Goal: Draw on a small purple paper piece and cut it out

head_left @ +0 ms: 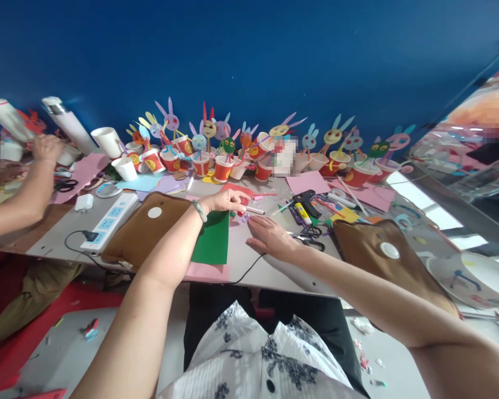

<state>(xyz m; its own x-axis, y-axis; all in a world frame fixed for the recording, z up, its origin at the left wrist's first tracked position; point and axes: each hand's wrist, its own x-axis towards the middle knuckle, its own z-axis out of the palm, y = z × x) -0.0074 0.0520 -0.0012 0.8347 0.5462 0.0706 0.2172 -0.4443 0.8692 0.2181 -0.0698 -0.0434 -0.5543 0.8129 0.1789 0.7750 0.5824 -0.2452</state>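
My left hand, with a bracelet at its wrist, reaches over the edge of a green paper sheet and a piece of red paper. Its fingers are stretched out with a gap from the thumb. A slim white stick is right by its fingertips; a small red item beside it is partly hidden. My right hand lies palm down on the table, fingers extended, close to small purple paper pieces. Black-handled scissors lie just beyond its wrist.
Paper cups with paper rabbit figures line the blue wall. A glue gun and glue stick lie right of centre. Brown pouches flank my arms. A power strip stands left, near another person's arm.
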